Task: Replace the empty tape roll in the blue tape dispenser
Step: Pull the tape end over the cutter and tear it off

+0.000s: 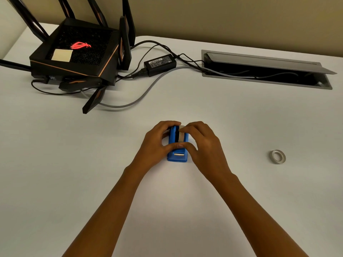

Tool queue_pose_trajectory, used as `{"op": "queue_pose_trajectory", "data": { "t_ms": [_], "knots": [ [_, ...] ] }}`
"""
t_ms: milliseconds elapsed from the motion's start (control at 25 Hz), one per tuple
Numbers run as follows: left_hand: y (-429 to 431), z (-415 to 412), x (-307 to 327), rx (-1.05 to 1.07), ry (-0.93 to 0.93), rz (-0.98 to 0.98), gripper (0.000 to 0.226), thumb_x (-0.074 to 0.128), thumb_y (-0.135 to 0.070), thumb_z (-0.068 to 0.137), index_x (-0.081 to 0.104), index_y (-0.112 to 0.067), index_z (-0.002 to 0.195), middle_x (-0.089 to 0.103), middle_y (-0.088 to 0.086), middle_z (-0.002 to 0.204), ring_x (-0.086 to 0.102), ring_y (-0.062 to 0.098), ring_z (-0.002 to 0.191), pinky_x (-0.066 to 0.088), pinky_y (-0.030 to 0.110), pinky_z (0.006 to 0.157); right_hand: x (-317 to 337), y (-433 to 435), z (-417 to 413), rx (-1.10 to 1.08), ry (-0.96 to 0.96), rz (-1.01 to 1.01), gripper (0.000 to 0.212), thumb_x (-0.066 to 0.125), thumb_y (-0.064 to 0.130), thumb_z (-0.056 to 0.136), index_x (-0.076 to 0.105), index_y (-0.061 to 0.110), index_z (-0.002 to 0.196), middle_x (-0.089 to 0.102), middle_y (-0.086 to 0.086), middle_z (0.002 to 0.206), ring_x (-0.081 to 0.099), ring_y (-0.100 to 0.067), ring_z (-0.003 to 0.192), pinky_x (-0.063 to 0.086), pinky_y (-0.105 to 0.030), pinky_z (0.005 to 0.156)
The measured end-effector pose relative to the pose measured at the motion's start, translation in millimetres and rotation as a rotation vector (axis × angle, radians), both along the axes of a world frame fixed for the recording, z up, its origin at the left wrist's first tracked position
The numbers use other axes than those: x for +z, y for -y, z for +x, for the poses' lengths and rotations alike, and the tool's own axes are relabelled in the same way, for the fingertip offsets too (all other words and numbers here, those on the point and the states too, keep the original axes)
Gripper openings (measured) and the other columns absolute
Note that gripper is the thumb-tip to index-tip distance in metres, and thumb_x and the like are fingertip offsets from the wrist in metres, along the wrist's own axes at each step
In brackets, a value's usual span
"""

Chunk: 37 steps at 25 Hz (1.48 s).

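A blue dispenser (177, 145) is gripped on a white table (241, 201) by both hands, the left hand (157, 143) clasping its left side, the right hand (199, 141) its right, thumbs meeting above the cutter. A roll (181, 135) sits under the right fingertips. A spare ring (277, 156) lies well right, bare tabletop between.

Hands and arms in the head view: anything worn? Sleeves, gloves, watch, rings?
Nothing worn that shows. The left hand and the right hand are bare, with no gloves, and no rings show on the fingers. Both forearms are bare from wrist to the bottom edge of the frame: no sleeves, watch, bands, or markings. Any sleeve would lie out of frame.
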State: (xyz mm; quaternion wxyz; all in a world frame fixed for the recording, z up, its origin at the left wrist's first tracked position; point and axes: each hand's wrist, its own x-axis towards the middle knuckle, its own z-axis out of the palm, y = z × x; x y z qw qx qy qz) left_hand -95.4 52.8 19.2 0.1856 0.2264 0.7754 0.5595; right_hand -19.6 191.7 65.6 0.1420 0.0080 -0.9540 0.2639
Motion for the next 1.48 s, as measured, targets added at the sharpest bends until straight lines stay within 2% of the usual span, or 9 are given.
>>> {"op": "queue_pose_trajectory", "data": {
  "t_ms": [160,360,520,760,920,1040,1320,1400,1480],
  "knots": [
    [0,-1,0,0.006,0.005,-0.003,0.053,0.074,-0.024,0.07,0.05,-0.023,0.118,0.054,-0.01,0.117,0.054,-0.001,0.102,0.04,0.003,0.086,-4,-2,-4,0.021,-0.076,0.11,0.021,0.078,0.004,0.072,0.069,-0.004,0.089,0.07,-0.021,0.088,0.066,-0.034,0.076,0.056,-0.034,0.066],
    [0,-1,1,-0.003,-0.008,-0.015,0.055,0.074,-0.024,0.07,0.049,-0.022,0.119,0.053,-0.008,0.119,0.054,0.005,0.105,0.041,0.005,0.088,-5,-7,-5,0.03,-0.145,0.114,0.014,0.069,0.01,0.076,0.069,-0.002,0.084,0.07,-0.018,0.081,0.065,-0.031,0.07,0.053,-0.029,0.062],
    [0,-1,4,-0.043,-0.014,-0.018,0.058,0.072,-0.022,0.074,0.046,-0.022,0.125,0.052,-0.001,0.129,0.052,0.012,0.115,0.043,0.018,0.097,-5,-5,-5,0.03,-0.135,0.088,0.013,0.075,0.005,0.073,0.068,-0.001,0.083,0.07,-0.017,0.08,0.064,-0.03,0.069,0.052,-0.028,0.062],
    [-1,0,8,-0.036,0.013,-0.019,0.047,0.066,-0.014,0.079,0.05,-0.014,0.123,0.053,0.008,0.129,0.051,0.021,0.118,0.044,0.04,0.102,-8,0,-1,-0.008,-0.064,0.02,0.011,0.077,0.001,0.074,0.069,0.0,0.081,0.069,-0.015,0.079,0.063,-0.026,0.069,0.045,-0.022,0.064],
    [0,0,11,-0.065,-0.033,-0.05,0.048,0.065,-0.017,0.079,0.05,-0.014,0.124,0.052,0.009,0.129,0.051,0.022,0.118,0.044,0.043,0.103,-7,2,3,-0.017,-0.061,0.017,0.009,0.075,0.0,0.075,0.068,-0.001,0.08,0.068,-0.016,0.078,0.062,-0.028,0.069,0.051,-0.032,0.061],
    [1,0,12,-0.073,-0.089,-0.084,0.049,0.068,-0.021,0.077,0.051,-0.012,0.122,0.054,0.01,0.128,0.052,0.022,0.116,0.045,0.042,0.101,-6,5,7,-0.046,-0.049,0.004,0.007,0.075,-0.003,0.075,0.068,-0.002,0.078,0.068,-0.017,0.077,0.061,-0.03,0.068,0.052,-0.035,0.059],
    [1,-1,11,-0.091,-0.132,-0.132,0.051,0.067,-0.022,0.077,0.05,-0.012,0.124,0.053,0.012,0.129,0.051,0.023,0.117,0.045,0.038,0.102,0,9,11,-0.072,-0.064,-0.032,0.012,0.079,-0.003,0.071,0.07,-0.002,0.079,0.07,-0.017,0.076,0.064,-0.029,0.068,0.049,-0.028,0.063],
    [1,-1,9,-0.094,-0.148,-0.135,0.048,0.067,-0.021,0.078,0.051,-0.016,0.123,0.054,0.01,0.128,0.051,0.021,0.116,0.044,0.03,0.1,1,11,12,-0.08,-0.058,-0.041,0.012,0.08,-0.001,0.071,0.07,-0.002,0.079,0.07,-0.018,0.076,0.064,-0.03,0.068,0.047,-0.024,0.065],
    [0,-3,8,-0.074,-0.132,-0.12,0.045,0.067,-0.016,0.078,0.052,-0.02,0.12,0.055,0.008,0.126,0.052,0.018,0.114,0.041,0.017,0.096,2,12,15,-0.083,-0.05,-0.039,0.013,0.08,0.0,0.07,0.071,-0.003,0.078,0.07,-0.018,0.075,0.064,-0.03,0.067,0.051,-0.029,0.064]
  ]
}}
